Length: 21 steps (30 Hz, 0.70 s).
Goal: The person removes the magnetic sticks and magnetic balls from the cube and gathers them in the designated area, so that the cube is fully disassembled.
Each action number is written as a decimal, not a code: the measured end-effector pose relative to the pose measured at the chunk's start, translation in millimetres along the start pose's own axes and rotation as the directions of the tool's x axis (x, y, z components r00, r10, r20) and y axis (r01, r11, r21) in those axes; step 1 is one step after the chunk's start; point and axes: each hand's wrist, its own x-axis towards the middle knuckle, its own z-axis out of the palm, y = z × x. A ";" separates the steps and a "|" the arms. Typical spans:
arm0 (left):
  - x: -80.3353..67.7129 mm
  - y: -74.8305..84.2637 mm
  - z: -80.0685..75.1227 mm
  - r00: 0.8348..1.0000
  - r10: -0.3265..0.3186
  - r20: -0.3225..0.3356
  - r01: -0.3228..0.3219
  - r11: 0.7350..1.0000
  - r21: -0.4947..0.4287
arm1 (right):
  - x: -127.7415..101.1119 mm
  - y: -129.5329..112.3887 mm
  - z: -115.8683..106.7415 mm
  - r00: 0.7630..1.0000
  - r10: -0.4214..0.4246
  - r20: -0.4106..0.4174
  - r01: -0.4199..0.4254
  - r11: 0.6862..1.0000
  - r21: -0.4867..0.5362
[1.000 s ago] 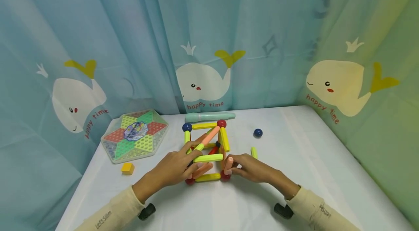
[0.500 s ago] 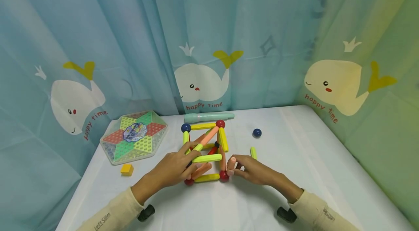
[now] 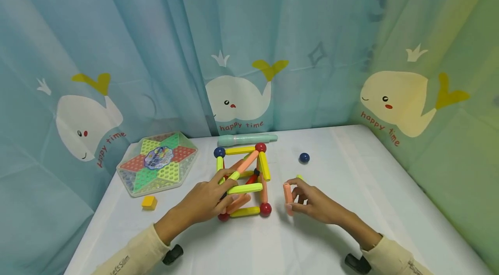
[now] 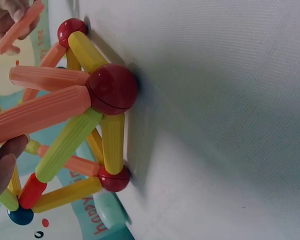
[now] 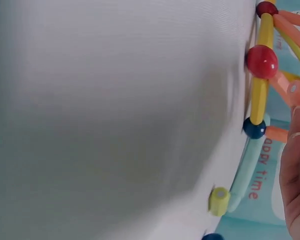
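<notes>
- Hexagonal game board and yellow block at table's left.
- Left hand grips the rod-and-ball frame mid-table, fingers curled round its near rods.
- Right hand just right of the frame, pinching a loose orange rod upright.
- Blue ball lies farther back.

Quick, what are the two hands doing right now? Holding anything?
Left hand: grips the stick-and-ball cube, fingers curled round its front sticks.
Right hand: pinches a loose orange stick, apart from the cube.
</notes>
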 end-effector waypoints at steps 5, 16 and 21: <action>-0.7 0.7 -1.3 1.000 0.006 -0.006 -0.006 1.000 0.003 | -9.0 6.5 1.2 0.998 0.011 0.056 -0.013 0.999 0.043; -1.0 1.6 -1.9 1.000 0.005 -0.012 -0.005 1.000 -0.007 | -12.2 10.8 12.8 0.966 0.209 0.150 -0.198 0.977 -0.082; -1.1 1.4 -1.4 1.000 0.004 -0.011 -0.004 1.000 -0.008 | -9.0 5.7 18.1 0.949 0.275 0.158 -0.257 0.959 -0.122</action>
